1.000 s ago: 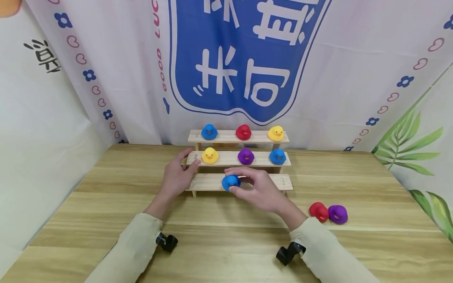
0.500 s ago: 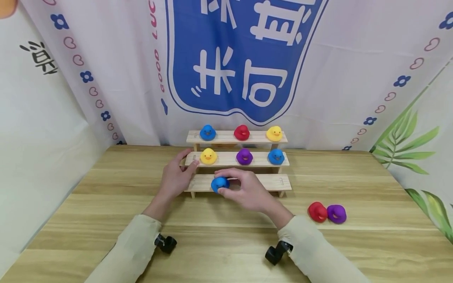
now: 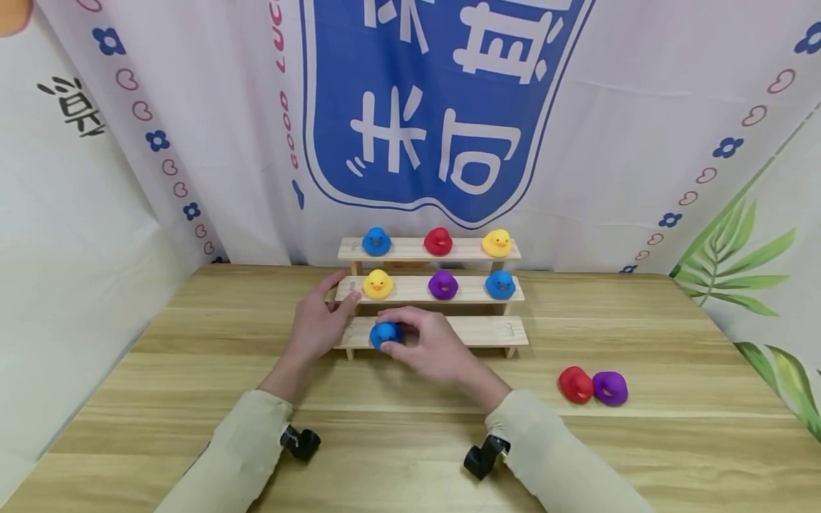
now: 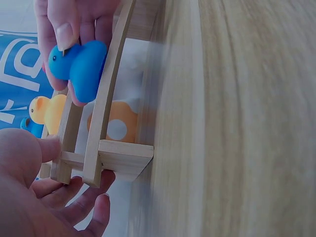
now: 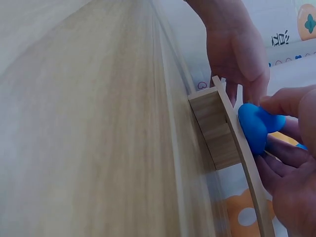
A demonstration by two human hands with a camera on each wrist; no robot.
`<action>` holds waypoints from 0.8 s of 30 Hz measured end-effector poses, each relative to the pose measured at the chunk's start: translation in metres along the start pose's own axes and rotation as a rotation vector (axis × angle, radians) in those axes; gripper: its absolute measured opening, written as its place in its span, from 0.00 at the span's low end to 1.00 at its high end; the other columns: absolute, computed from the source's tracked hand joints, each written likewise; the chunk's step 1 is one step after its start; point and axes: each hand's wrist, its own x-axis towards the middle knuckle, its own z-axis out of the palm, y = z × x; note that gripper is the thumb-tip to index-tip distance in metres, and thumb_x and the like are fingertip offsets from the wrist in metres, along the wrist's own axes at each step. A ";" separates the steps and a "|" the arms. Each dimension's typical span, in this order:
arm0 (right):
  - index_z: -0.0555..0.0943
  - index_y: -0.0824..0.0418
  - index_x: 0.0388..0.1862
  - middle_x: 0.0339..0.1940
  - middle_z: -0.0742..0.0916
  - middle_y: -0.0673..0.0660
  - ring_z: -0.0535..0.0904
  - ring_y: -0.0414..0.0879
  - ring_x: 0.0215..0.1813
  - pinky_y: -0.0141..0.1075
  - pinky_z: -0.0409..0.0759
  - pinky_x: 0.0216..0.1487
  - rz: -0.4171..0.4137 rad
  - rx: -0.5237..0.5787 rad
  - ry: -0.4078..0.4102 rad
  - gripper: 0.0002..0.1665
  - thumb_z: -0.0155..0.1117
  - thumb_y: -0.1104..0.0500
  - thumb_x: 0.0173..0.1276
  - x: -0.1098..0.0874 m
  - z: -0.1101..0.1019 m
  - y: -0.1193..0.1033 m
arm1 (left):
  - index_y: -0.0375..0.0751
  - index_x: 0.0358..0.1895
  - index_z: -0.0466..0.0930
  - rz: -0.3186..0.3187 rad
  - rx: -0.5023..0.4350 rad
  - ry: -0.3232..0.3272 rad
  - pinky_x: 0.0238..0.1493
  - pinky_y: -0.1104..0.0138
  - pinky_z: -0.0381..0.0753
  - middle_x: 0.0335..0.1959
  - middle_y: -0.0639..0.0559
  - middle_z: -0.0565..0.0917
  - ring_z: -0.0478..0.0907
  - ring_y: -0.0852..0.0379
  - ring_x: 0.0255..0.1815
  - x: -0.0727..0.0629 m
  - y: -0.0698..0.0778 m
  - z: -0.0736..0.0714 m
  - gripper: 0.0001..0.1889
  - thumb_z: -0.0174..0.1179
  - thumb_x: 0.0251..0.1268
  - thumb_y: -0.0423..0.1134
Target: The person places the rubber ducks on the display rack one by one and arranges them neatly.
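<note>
A three-tier wooden stand [image 3: 477, 330] sits on the table. My right hand [image 3: 431, 346] pinches a blue rubber duck [image 3: 383, 335] between thumb and fingers, at the left part of the lowest step. In the left wrist view the underside of this blue duck [image 4: 88, 74] is right at the step's surface. My left hand [image 3: 316, 324] grips the stand's left end, its thumb [image 4: 48, 147] on the middle step's edge and the other fingers round the far side. A yellow duck [image 3: 378, 284], a purple duck [image 3: 443, 285] and another blue duck [image 3: 500, 285] stand on the middle step.
On the top step are a blue duck [image 3: 376, 242], a red duck [image 3: 438, 241] and a yellow duck [image 3: 497, 243]. A red duck [image 3: 576, 385] and a purple duck [image 3: 611, 388] lie side by side on the table, right of the stand. A printed curtain [image 3: 256, 142] hangs behind.
My right hand has moved left along the lowest step with the blue duck, from near its middle to its left part. The left hand has kept its grip on the stand.
</note>
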 end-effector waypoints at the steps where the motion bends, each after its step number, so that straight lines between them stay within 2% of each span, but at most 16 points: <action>1: 0.84 0.57 0.66 0.68 0.87 0.53 0.80 0.50 0.72 0.46 0.77 0.76 0.002 0.002 0.002 0.23 0.73 0.60 0.73 0.001 0.001 0.000 | 0.49 0.84 0.61 0.001 -0.001 0.000 0.39 0.69 0.79 0.83 0.40 0.66 0.82 0.44 0.53 0.000 0.000 0.000 0.33 0.56 0.83 0.52; 5: 0.84 0.57 0.67 0.69 0.86 0.53 0.79 0.50 0.74 0.47 0.75 0.78 0.021 0.003 0.007 0.24 0.73 0.59 0.74 0.003 0.003 -0.001 | 0.49 0.84 0.61 0.004 0.000 0.005 0.39 0.68 0.79 0.83 0.41 0.67 0.83 0.45 0.51 0.000 -0.003 -0.001 0.33 0.56 0.83 0.52; 11: 0.84 0.58 0.67 0.69 0.86 0.55 0.79 0.51 0.74 0.47 0.76 0.77 0.016 -0.028 0.027 0.23 0.72 0.58 0.75 0.006 0.004 -0.003 | 0.48 0.84 0.62 0.027 -0.004 0.002 0.33 0.68 0.79 0.82 0.39 0.67 0.82 0.49 0.43 0.002 -0.004 0.000 0.33 0.57 0.83 0.52; 16: 0.84 0.58 0.67 0.70 0.86 0.55 0.79 0.52 0.74 0.48 0.76 0.77 0.034 -0.025 0.031 0.23 0.71 0.57 0.75 0.007 0.005 -0.004 | 0.48 0.84 0.61 0.022 0.001 0.001 0.35 0.68 0.79 0.83 0.39 0.67 0.83 0.48 0.47 0.003 -0.004 0.000 0.34 0.56 0.83 0.52; 24: 0.83 0.58 0.68 0.71 0.85 0.56 0.79 0.53 0.74 0.49 0.76 0.77 0.044 -0.034 0.018 0.24 0.70 0.57 0.76 0.008 0.006 -0.004 | 0.49 0.85 0.61 0.015 0.007 -0.005 0.37 0.68 0.79 0.83 0.40 0.66 0.81 0.47 0.47 0.002 -0.003 0.001 0.34 0.56 0.83 0.52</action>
